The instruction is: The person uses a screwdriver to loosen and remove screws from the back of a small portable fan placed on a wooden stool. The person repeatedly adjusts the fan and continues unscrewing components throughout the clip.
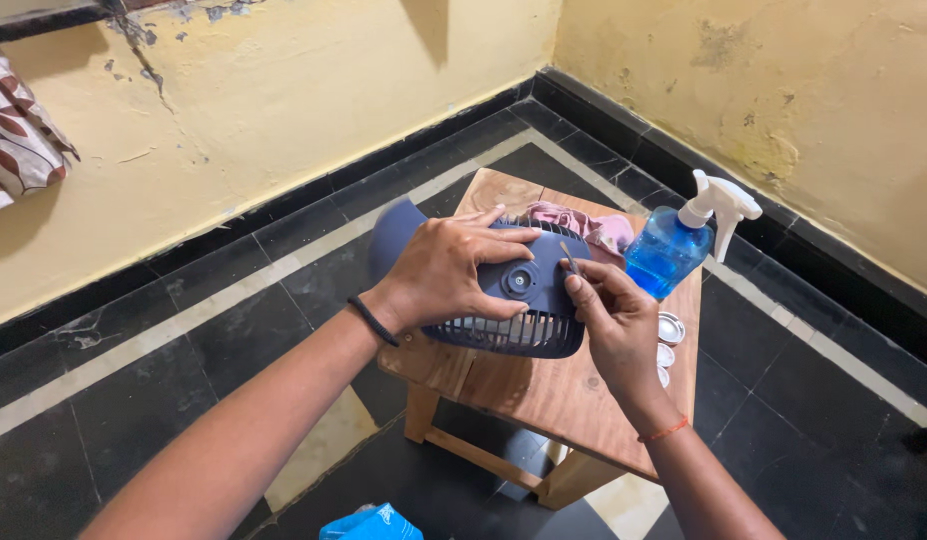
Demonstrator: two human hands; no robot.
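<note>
A dark blue fan housing [529,300] with a slotted grille lies tilted on a small wooden stool [544,395]. My left hand [449,268] is spread over its top, fingers pressed on the plastic. Just right of the round hub, my right hand [609,320] pinches a thin stick-like tool [570,258], whose tip points at the housing. A black band circles my left wrist and an orange thread circles my right wrist.
A blue spray bottle [674,245] with a white trigger stands at the stool's right corner. A pink cloth [589,225] lies behind the fan. Small round metal lids [670,328] sit by the right edge. The floor has black tiles; yellow walls meet behind the stool. A blue packet [374,523] lies below.
</note>
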